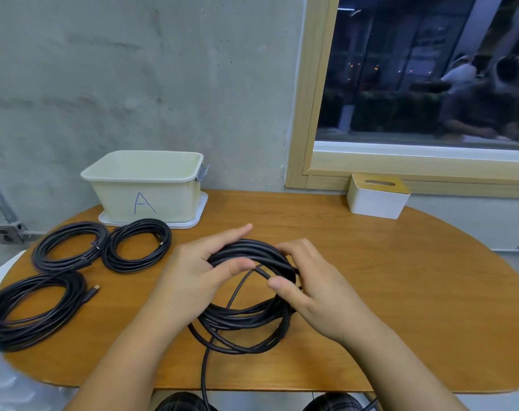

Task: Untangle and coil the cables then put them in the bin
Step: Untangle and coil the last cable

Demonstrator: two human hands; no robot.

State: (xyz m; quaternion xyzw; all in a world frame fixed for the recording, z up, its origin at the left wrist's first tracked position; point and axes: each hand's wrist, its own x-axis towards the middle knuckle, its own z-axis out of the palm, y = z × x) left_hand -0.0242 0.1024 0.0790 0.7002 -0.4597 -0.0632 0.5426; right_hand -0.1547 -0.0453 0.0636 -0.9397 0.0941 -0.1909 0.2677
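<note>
A half-wound coil of thick black cable sits in front of the cream plastic bin marked with a blue letter A, toward the near edge of the oval wooden counter. The left hand grips the coil's far-left arc, thumb curled over the strands and fingers reaching behind them. The right hand grips the coil's right side, its thumb and fingers pinching a loose loop of the cable against the bundle. One loose end of this cable trails off the counter's near edge. Just in front of the bin lie two finished black cable coils side by side, touching; a third black coil lies nearer the counter's left edge. To the right of the bin, against the wall, stands a white tissue box with a wooden lid.
</note>
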